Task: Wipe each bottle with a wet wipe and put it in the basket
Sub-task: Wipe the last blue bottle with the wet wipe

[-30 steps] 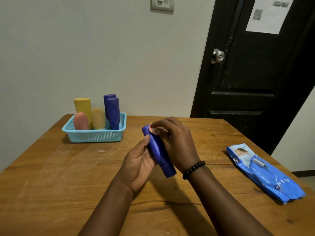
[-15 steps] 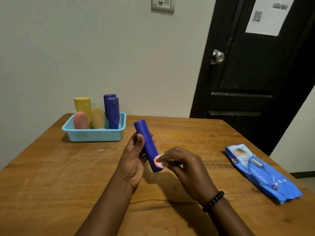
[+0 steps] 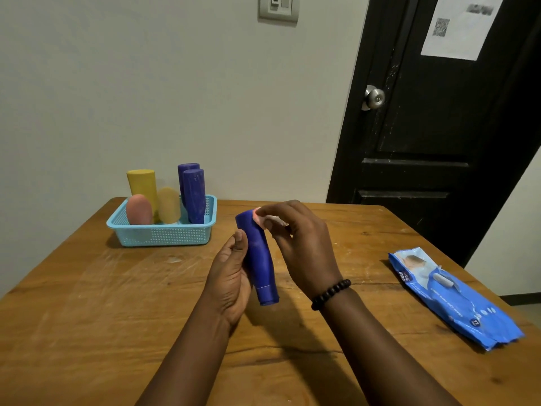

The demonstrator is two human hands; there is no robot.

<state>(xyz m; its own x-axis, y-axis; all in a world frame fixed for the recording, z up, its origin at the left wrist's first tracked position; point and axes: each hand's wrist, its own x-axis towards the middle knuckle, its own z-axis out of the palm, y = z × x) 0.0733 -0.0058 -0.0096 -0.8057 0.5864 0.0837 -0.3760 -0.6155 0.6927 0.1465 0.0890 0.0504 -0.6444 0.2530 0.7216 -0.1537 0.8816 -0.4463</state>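
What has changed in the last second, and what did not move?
The right hand, pinching the wipe, slid down the blue bottle to its lower end and has come back to the top. The left hand keeps gripping the bottle. The basket and wipes pack stayed put.

Head-worn view, down onto table [image 3: 87,303]
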